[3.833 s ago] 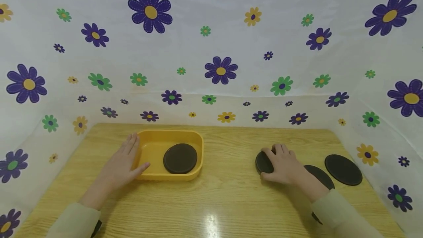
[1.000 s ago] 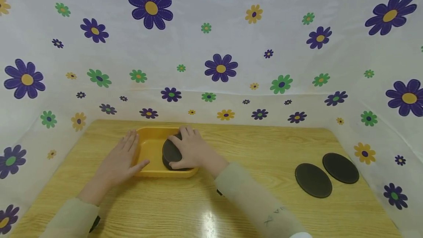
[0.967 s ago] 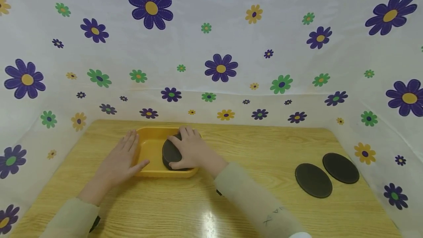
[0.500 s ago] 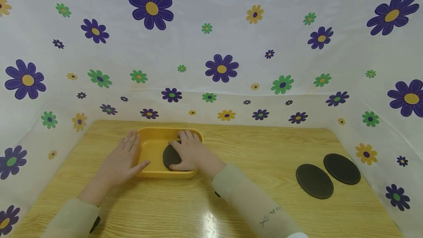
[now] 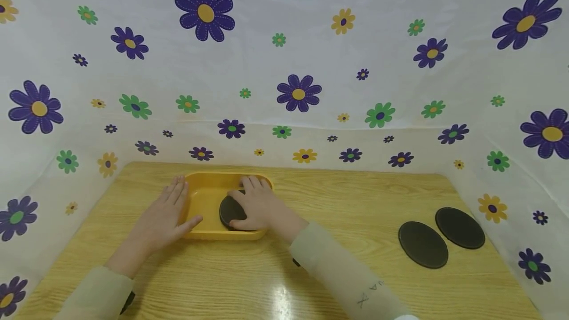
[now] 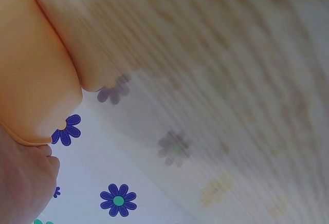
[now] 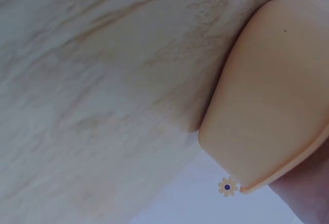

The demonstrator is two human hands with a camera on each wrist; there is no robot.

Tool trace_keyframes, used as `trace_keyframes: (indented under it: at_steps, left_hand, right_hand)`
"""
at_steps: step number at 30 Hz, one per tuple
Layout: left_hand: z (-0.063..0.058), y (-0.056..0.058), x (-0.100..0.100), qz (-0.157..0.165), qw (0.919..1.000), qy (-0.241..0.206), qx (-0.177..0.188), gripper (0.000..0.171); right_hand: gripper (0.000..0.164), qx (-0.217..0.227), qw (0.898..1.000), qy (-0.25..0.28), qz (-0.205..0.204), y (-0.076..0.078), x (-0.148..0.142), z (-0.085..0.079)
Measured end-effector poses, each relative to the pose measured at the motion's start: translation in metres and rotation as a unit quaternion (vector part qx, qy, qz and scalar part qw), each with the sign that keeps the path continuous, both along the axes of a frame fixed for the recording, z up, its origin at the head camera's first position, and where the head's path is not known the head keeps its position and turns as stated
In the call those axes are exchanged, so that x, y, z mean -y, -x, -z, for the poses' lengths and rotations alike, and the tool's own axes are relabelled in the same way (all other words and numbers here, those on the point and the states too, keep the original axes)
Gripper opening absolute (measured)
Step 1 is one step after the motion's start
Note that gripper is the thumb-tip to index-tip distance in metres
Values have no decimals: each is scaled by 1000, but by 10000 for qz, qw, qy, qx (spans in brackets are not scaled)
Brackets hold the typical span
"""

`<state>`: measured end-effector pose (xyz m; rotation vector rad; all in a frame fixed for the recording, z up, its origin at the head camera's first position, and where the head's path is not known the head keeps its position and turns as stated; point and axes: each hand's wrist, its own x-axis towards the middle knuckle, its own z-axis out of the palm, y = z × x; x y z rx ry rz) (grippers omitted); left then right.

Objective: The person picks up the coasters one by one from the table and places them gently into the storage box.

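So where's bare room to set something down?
On the wood-grain table, between the yellow rectangular tray, beige right sleeve and two round black discs; also the tray's left half. Crowded: its right half, right hand gripping another disc.

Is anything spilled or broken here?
Nothing stands out. The yellow tray looks whole, and two black discs lie flat on the table. The right hand partly hides the disc seen in the tray.

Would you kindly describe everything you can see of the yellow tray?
The yellow tray is a shallow rounded rectangle, smooth and plastic-looking, with low walls and a rim. It sits upright on the wood-grain table, left of centre. The left hand lies along its left end, thumb over the near-left corner; inside at the right, the right hand spans a dark disc.
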<state>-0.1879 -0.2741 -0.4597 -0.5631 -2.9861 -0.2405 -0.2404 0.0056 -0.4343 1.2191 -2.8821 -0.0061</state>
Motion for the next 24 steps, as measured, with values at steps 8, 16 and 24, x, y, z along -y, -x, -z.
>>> trace_keyframes:
  at_steps: [8, 16, 24]
  left_hand:
    - [1, 0, 0, 3, 10000, -85, 0, 98]
    - [0, 0, 0, -20, 9999, -108, 0, 99]
    - [0, 0, 0, 19, 9999, -136, 6, 98]
  right_hand:
    - [72, -318, 9995, -68, -35, -4, -16, -11]
    - [72, -590, 9979, 263, -94, -12, -43, -25]
    - [71, -638, 9964, 561, -58, -20, -78, -31]
